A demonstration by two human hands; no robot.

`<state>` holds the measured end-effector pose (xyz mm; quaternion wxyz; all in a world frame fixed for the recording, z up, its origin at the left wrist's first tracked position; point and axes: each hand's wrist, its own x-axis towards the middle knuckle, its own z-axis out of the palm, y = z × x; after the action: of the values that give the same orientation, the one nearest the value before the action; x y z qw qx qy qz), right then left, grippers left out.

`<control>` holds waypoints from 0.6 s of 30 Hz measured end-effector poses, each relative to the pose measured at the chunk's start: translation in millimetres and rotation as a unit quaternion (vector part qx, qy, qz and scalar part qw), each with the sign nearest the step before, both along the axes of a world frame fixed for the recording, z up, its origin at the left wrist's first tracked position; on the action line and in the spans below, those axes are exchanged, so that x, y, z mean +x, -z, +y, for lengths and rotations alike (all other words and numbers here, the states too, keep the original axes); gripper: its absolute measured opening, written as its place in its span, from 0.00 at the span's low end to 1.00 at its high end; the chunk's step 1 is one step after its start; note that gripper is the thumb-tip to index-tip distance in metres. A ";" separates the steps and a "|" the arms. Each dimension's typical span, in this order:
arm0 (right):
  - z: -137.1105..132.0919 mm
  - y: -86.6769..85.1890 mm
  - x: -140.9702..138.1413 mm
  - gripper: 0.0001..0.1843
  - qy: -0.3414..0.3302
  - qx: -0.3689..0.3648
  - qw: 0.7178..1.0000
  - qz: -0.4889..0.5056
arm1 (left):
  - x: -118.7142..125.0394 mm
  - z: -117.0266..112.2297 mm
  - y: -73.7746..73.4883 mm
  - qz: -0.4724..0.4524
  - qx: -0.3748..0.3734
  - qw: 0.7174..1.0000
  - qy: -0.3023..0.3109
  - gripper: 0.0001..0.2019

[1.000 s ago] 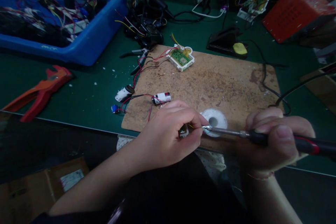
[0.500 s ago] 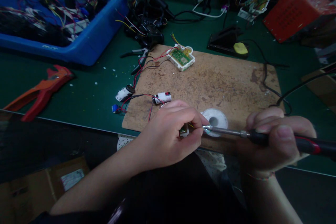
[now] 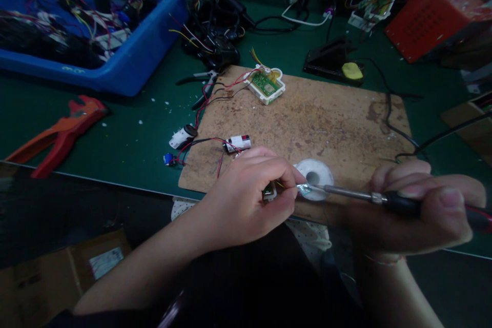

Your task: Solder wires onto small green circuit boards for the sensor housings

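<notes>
My left hand (image 3: pixel 246 200) is curled shut, pinching a small component (image 3: pixel 269 192) with a thin wire at the near edge of the brown work board (image 3: pixel 307 118). My right hand (image 3: pixel 423 212) grips a soldering iron (image 3: pixel 384 198) by its black and red handle. The iron's metal tip points left and ends just right of my left fingertips, over a white solder spool (image 3: pixel 315 173). A small white battery cell (image 3: pixel 238 142) with red and black wires lies just beyond my left hand.
A white casing with a green circuit board (image 3: pixel 265 83) sits at the board's far edge. A blue bin (image 3: pixel 130 61) of wired parts stands far left, red cutters (image 3: pixel 61 130) lie left, a black iron stand with yellow sponge (image 3: pixel 334 64) and a red box (image 3: pixel 430 18) sit beyond.
My right hand has drawn the soldering iron a little to the right, so its tip has pulled back from my left fingertips. My left hand has stayed put.
</notes>
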<state>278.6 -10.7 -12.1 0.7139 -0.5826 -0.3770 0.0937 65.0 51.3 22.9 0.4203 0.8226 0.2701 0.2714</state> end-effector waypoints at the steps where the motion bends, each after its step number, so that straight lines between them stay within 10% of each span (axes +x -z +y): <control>1: -0.1 -1.5 -0.3 0.15 0.003 -0.001 1.000 -0.005 | 0.1 0.0 -0.1 0.001 0.001 1.000 0.000 0.06; 18: 3.0 -8.9 -2.4 0.13 0.076 0.088 0.992 -0.042 | 0.4 -0.7 -2.5 -0.002 -0.015 1.000 -0.009 0.07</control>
<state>276.2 -7.7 -3.2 0.7508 -0.5482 -0.3679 -0.0190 65.4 50.6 25.4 0.4308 0.8130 0.2812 0.2728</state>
